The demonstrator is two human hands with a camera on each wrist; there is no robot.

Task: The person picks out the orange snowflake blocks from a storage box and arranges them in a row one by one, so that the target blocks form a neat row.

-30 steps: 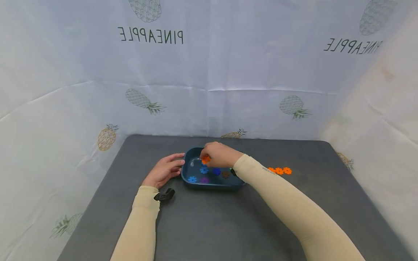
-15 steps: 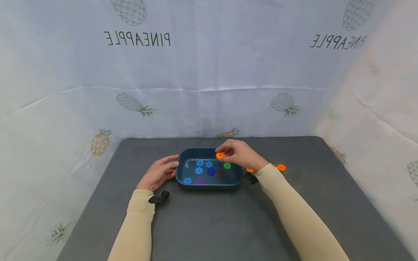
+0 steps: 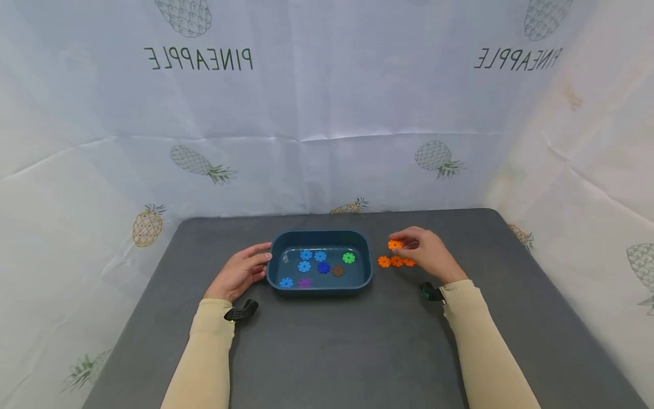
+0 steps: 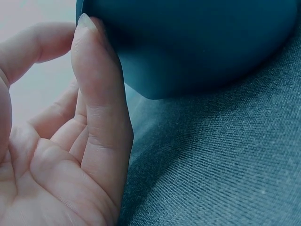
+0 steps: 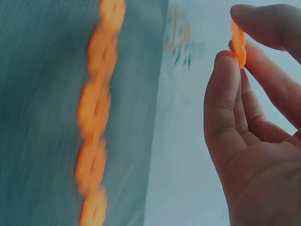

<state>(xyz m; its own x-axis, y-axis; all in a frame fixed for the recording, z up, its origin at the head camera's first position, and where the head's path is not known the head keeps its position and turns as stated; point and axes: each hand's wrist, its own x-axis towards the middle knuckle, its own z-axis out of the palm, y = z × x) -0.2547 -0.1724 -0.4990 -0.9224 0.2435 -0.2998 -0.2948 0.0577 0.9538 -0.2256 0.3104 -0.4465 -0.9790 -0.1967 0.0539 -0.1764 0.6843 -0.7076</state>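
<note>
A blue rectangular tray stands on the table. My left hand touches its left end from outside with thumb and fingertips; in the left wrist view the thumb lies against the tray wall. To the right of the tray, my right hand pinches an orange flower-shaped plastic disc between thumb and fingers. This disc appears edge-on in the right wrist view. Just below that hand lies a row of several like orange discs, partly hidden by the fingers; the row is blurred in the right wrist view.
Inside the tray lie several light blue discs, a dark blue disc, a brown disc, a purple disc and a green disc. A pineapple-print cloth hangs behind the grey table.
My right hand has lifted the orange disc out of the tray and carried it right, over to the orange row. The left hand keeps its place at the tray's left end.
</note>
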